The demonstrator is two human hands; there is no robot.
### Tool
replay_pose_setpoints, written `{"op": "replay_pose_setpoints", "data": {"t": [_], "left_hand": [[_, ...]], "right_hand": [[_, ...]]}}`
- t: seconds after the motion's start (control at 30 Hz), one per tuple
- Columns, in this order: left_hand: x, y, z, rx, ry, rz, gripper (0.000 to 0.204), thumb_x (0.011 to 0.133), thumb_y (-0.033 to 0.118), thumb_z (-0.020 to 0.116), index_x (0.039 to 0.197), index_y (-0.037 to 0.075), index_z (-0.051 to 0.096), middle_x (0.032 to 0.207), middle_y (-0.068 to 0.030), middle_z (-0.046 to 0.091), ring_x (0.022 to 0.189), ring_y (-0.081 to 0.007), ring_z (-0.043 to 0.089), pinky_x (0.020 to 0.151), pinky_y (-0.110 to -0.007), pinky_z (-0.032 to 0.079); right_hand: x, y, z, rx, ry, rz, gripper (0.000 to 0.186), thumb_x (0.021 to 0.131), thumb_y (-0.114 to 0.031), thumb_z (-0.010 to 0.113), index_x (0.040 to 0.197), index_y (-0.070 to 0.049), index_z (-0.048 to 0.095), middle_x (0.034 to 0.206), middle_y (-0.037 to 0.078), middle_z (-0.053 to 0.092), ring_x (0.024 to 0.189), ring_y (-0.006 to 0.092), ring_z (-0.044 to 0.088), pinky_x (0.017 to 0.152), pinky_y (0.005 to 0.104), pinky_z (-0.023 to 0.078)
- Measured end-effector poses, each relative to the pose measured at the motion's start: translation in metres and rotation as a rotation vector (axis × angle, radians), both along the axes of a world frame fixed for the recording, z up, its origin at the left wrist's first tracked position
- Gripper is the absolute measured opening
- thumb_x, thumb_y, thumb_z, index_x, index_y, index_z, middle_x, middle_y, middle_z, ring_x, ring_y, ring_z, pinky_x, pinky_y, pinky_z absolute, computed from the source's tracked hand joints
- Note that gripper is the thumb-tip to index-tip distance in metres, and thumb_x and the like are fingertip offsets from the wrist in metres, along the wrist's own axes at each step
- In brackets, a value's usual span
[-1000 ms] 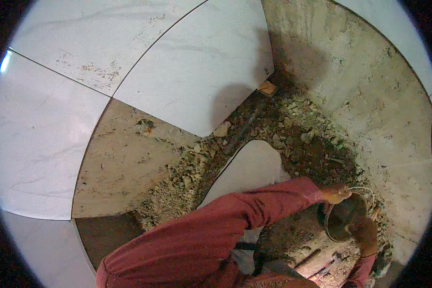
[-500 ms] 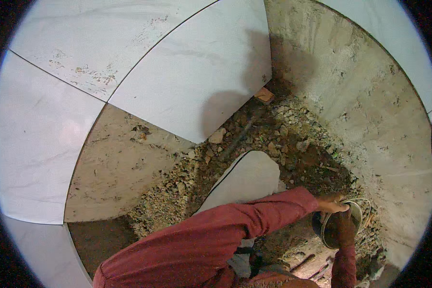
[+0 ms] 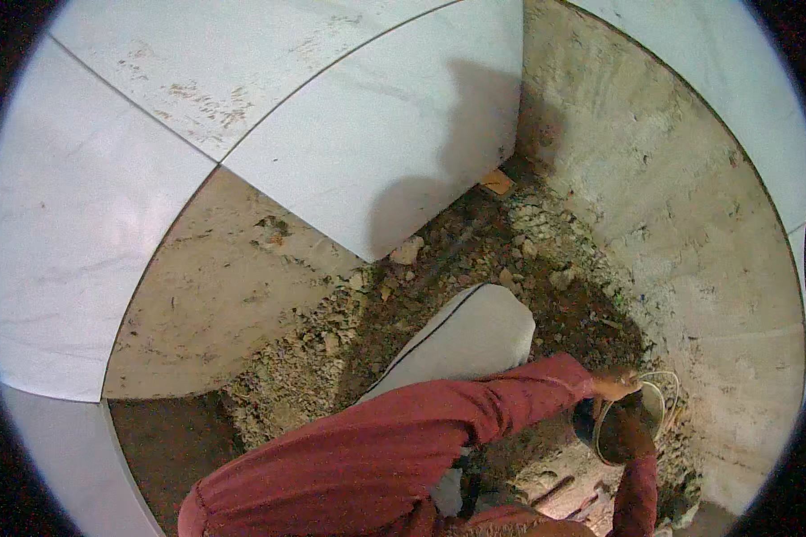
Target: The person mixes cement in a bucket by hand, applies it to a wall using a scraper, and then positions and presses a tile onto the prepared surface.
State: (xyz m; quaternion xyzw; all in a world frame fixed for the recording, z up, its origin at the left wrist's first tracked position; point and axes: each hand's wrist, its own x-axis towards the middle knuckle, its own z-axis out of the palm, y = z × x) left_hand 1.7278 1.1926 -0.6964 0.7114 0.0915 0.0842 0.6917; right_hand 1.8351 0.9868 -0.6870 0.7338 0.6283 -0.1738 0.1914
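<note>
A small dark bucket (image 3: 586, 422) with a pale rim stands at the lower right, tilted toward me, its thin light handle (image 3: 674, 394) hanging over the far right side. My left hand (image 3: 614, 385) reaches across from the left and grips the upper edge of the bucket. From below, my right hand (image 3: 634, 437) goes down into the bucket's mouth. Its fingers are hidden inside, and what lies in the bucket is too dark to make out. Both arms wear red sleeves.
Large white marbled tiles (image 3: 403, 116) cover the wall at the upper left. Bare plastered wall (image 3: 663, 179) curves along the right. Broken stones and soil (image 3: 475, 242) lie in the corner, with an orange-brown brick piece (image 3: 496, 183). My bent knee in light grey trousers (image 3: 466, 336) juts between.
The view has shifted slightly, so the tiles and walls sit differently. My left hand keeps its hold on the bucket rim, and my right hand remains inside the bucket.
</note>
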Motion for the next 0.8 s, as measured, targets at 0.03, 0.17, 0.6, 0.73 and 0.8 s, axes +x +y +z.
{"op": "replay_pose_setpoints", "data": {"t": [0.03,0.17,0.6,0.73,0.8], "left_hand": [[0.001,0.001,-0.001,0.042,0.025,-0.036,0.041,0.099,0.038,0.048,0.092,-0.001,0.06,0.08,-0.0192,0.06,0.069,-0.0299,0.062,0.064,-0.045,0.047],[-0.003,0.009,0.011,0.056,0.126,-0.086,0.046,0.098,0.042,0.049,0.086,-0.001,0.06,0.075,-0.0199,0.058,0.073,-0.0329,0.061,0.068,-0.047,0.046],[0.001,0.0,0.0,0.058,0.016,0.027,0.044,0.099,0.039,0.048,0.085,0.0,0.062,0.072,-0.0185,0.06,0.064,-0.0312,0.057,0.064,-0.046,0.046],[0.001,0.005,0.002,0.015,0.066,-0.054,0.042,0.098,0.038,0.049,0.085,0.0,0.061,0.067,-0.0178,0.056,0.059,-0.0306,0.055,0.062,-0.046,0.044],[0.005,0.001,-0.007,0.048,0.012,-0.013,0.04,0.098,0.038,0.051,0.085,0.001,0.06,0.067,-0.0165,0.055,0.059,-0.0297,0.054,0.061,-0.045,0.043]], "right_hand": [[0.007,-0.007,-0.009,0.14,0.013,0.106,0.056,0.085,-0.014,0.059,0.14,-0.012,0.046,0.142,0.024,0.047,0.115,0.043,0.058,0.09,0.0524,0.051],[0.013,-0.009,-0.016,0.092,0.127,-0.107,0.055,0.089,-0.02,0.058,0.142,-0.012,0.045,0.138,0.023,0.051,0.107,0.0418,0.061,0.085,0.0516,0.052],[-0.031,0.048,0.064,0.02,0.385,-0.345,0.081,0.08,-0.007,0.066,0.151,-0.009,0.028,0.147,0.024,0.041,0.12,0.0429,0.053,0.097,0.0501,0.047],[-0.038,0.041,0.045,-0.022,0.032,-0.189,0.084,0.078,-0.007,0.066,0.151,-0.003,0.025,0.149,0.027,0.036,0.132,0.0455,0.04,0.108,0.0483,0.038],[-0.041,0.04,0.042,0.116,0.156,-0.25,0.086,0.079,-0.01,0.068,0.151,-0.001,0.023,0.15,0.027,0.034,0.136,0.0458,0.036,0.111,0.0475,0.035]]}}
